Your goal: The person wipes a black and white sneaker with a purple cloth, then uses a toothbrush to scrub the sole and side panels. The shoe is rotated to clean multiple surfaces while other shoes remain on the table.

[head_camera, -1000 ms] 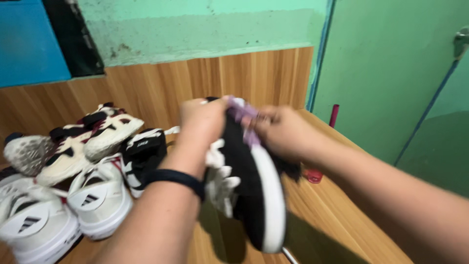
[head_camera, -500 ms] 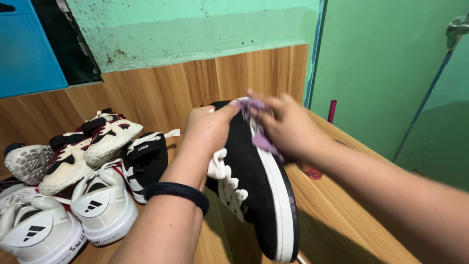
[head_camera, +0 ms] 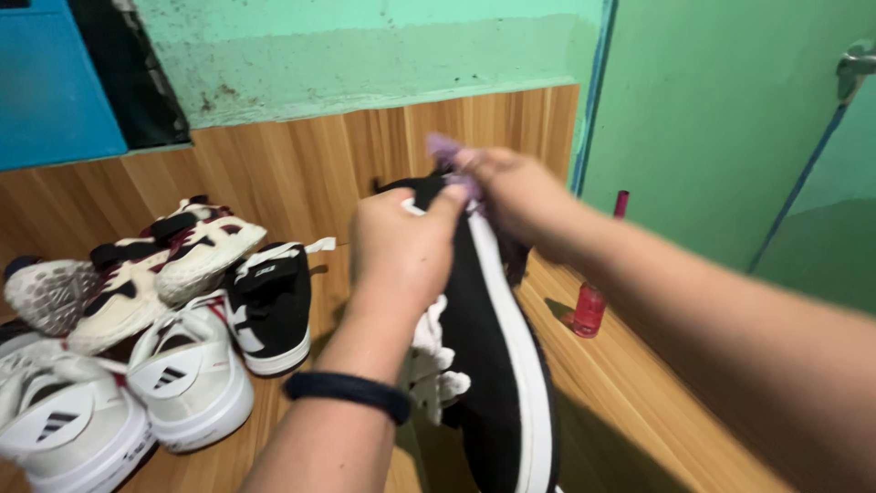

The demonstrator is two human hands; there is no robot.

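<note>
My left hand point(head_camera: 401, 246) grips a black sneaker point(head_camera: 497, 365) with a white sole and white laces, held up on its side in front of me. A dark band sits on that wrist. My right hand point(head_camera: 511, 187) presses a small purple cloth point(head_camera: 449, 155) against the shoe's far end, near the heel. The cloth is mostly hidden by my fingers.
Several other sneakers lie on the wooden floor at left: a black and white one point(head_camera: 274, 306), white ones point(head_camera: 187, 374), cream and maroon ones point(head_camera: 146, 265). A red spray bottle point(head_camera: 593, 301) stands by the green wall at right. Wood panelling runs behind.
The shoe has tilted so its white sole faces up and right. My right hand with the cloth has slid up toward the shoe's far end.
</note>
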